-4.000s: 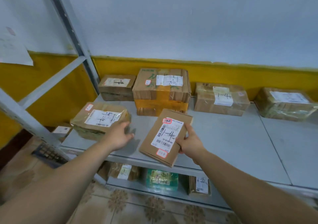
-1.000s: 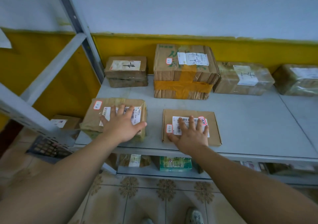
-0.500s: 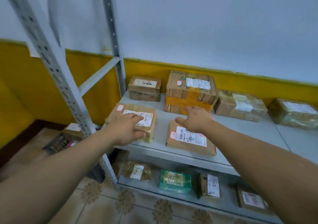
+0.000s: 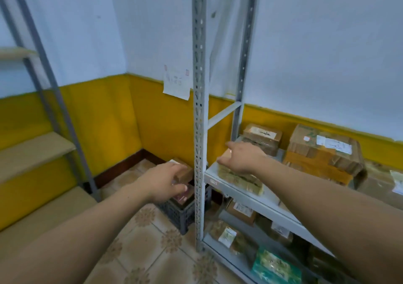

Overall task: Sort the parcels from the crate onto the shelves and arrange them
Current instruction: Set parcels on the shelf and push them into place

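Head view, looking down and left past the end of the shelf unit. Heavy motion blur.

Nearest: both bare forearms reach forward over the patterned floor tiles (image 4: 141,240). On the bottom shelf, lower right, lie a green box (image 4: 277,266) and a plastic-wrapped parcel (image 4: 226,235) with a white label. A brown box (image 4: 241,210) sits behind them, under the middle shelf.

Left hand (image 4: 165,183): released, fingers loosely curled, nothing visible in its grasp. It hovers over the dark grey crate (image 4: 185,216), which stands on the floor just left of the perforated grey upright (image 4: 199,131). A brown parcel in the crate (image 4: 185,173) shows just beyond the fingers. Cannot tell whether the hand touches it.

Right hand (image 4: 244,157): released, fingers extended and pointing left, palm down. It is above the front-left parcel (image 4: 242,181), which lies at the front left corner of the middle shelf (image 4: 268,203), close to the upright. Cannot tell whether hand and parcel touch.

Further back on the same shelf:
- a small labelled box (image 4: 261,138) in the rear left corner
- to its right, a larger carton (image 4: 320,152) banded with orange tape, white label on top
- more parcels at the right edge, too blurred to describe

Far: wall white above, yellow below. A paper note (image 4: 176,84) hangs on it left of the upright. Tan steps (image 4: 32,148) rise along the left side.
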The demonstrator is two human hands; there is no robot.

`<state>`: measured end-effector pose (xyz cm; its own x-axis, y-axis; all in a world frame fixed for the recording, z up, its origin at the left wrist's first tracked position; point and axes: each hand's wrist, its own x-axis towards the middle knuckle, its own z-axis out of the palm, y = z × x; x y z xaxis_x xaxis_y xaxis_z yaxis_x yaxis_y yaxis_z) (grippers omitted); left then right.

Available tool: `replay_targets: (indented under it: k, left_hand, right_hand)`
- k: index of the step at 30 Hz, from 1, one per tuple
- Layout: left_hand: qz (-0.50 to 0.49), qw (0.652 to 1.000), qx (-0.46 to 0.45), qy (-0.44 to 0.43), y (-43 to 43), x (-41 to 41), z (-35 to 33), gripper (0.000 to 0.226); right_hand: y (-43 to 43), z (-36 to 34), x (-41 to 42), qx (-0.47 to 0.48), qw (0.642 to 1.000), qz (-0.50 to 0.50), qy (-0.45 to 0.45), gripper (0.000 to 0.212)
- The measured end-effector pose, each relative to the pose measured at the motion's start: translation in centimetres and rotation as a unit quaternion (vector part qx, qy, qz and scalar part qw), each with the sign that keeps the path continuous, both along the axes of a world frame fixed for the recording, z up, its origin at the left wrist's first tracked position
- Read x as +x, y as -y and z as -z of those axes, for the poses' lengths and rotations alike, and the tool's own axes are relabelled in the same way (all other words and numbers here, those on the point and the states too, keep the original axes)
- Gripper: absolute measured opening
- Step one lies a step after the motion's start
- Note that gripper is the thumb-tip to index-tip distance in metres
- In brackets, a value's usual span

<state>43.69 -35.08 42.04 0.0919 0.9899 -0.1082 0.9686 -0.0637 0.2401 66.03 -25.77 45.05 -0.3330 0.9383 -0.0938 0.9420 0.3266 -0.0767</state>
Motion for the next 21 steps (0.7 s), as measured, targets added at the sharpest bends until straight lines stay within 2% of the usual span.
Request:
replay_targets:
  k: [4, 11, 15, 21]
  left_hand:
    - [-0.055, 0.998, -0.007, 0.015, 2.5, -8.1, 0.7, 0.067]
    - [-0.074, 0.995, -0.058, -0.012, 5.3, -22.0, 2.6, 0.066]
    - [-0.071, 0.993, -0.088, -0.017, 3.7, -27.5, 3.8, 0.067]
    - [-0.043, 0.995, -0.092, 0.015, -3.6, -30.6, 5.8, 0.067]
  right_hand:
    - [0.0, 0.6, -9.5, -0.018, 0.999, -0.049, -0.004, 0.08]
    - [0.7, 4.1, -25.7, -0.061, 0.994, -0.094, -0.013, 0.074]
    - [-0.4, 5.2, -30.2, -0.083, 0.992, -0.092, -0.001, 0.07]
    - [-7.0, 6.9, -34.2, -0.094, 0.993, -0.068, -0.018, 0.069]
